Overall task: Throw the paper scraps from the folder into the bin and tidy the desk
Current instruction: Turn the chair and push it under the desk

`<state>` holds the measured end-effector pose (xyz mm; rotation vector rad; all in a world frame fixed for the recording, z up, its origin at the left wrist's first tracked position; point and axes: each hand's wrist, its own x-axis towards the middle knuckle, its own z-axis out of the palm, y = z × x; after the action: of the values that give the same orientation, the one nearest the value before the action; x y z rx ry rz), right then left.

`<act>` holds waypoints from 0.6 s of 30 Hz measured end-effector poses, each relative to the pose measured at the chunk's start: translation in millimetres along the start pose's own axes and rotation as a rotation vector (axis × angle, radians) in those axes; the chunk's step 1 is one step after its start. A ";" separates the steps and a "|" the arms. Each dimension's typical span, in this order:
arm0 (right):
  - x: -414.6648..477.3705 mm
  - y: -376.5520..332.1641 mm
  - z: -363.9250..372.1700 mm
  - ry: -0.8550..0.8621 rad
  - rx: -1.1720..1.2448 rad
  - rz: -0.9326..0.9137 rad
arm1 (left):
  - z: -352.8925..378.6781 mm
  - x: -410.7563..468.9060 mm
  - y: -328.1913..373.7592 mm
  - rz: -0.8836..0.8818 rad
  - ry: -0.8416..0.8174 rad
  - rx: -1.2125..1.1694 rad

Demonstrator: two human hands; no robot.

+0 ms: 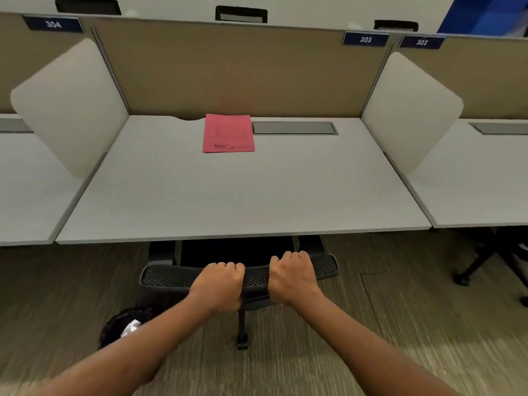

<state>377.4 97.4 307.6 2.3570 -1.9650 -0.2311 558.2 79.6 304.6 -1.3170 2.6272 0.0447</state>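
A: Hands?

B: Both curled tight over the top of the chair back (171, 277). Left hand (218, 284) near the middle, right hand (293, 277) just beside it, a strip of black mesh showing between. Fingers fully wrapped, knuckles up, nothing else held.

A: Chair?

B: Tucked under the desk (243, 192), seat hidden below the edge, one caster showing on the carpet.

A: Folder?

B: Pink folder (228, 133), closed and flat, at the back of the desk against the tan partition (228, 72). Right edge touching the end of a grey cable hatch (294, 128). Well apart from both hands. Printing on the cover too small to read.

A: Bin?

B: Black bin (117, 327) on the floor, down left of the chair, partly hidden behind the left forearm. Something white and crumpled inside (131, 328); hard to say more through the blur.

A: Anything else up top?

B: Number plates on the partitions: 304, 303 (365, 39), 302.
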 end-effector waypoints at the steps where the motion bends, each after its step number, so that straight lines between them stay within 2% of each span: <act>1: 4.6 0.5 0.0 -0.004 -0.007 -0.002 | 0.0 4.2 -3.1 0.007 0.003 0.005; 18: 87.4 27.0 -2.3 0.053 -0.014 -0.055 | -12.0 74.5 -50.6 0.015 0.097 -0.001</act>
<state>366.6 6.5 307.3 2.3853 -1.8712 -0.1820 553.1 -11.1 305.1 -1.3318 2.7173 -0.0163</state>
